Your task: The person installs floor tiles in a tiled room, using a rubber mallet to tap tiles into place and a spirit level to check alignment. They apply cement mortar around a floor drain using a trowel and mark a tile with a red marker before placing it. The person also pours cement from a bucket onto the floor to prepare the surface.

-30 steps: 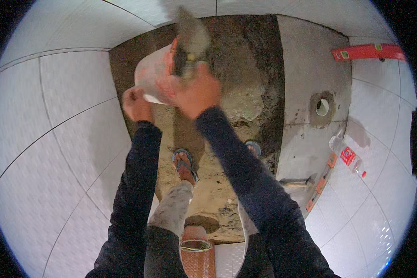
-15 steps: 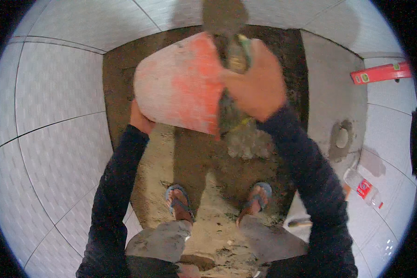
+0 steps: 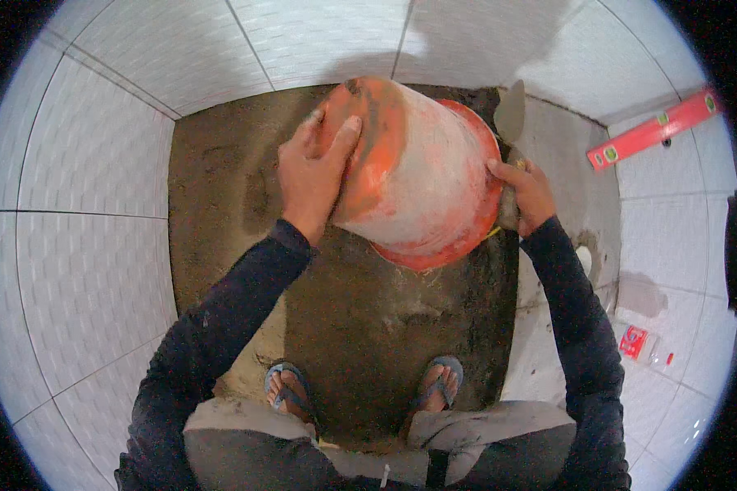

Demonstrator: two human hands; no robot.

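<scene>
An orange bucket, coated with whitish dried cement, is tipped on its side above the dark wet mortar floor. Its mouth faces right and down, and its inside is hidden. My left hand grips the bucket's base, thumb and fingers spread across it. At the rim, my right hand is closed with its thumb on the edge. A trowel with a grey leaf-shaped blade sticks up from that same hand; its handle is mostly hidden by the fingers.
White textured wall tiles enclose the floor. Along the right runs a grey cement ledge. A red spirit level and a clear plastic bottle with a red label lie beyond it. My sandalled feet stand on the mortar.
The bucket has turned so that its base faces me more, and it has shifted right. My left hand has moved up onto the base; my right hand has moved right and down along the rim.
</scene>
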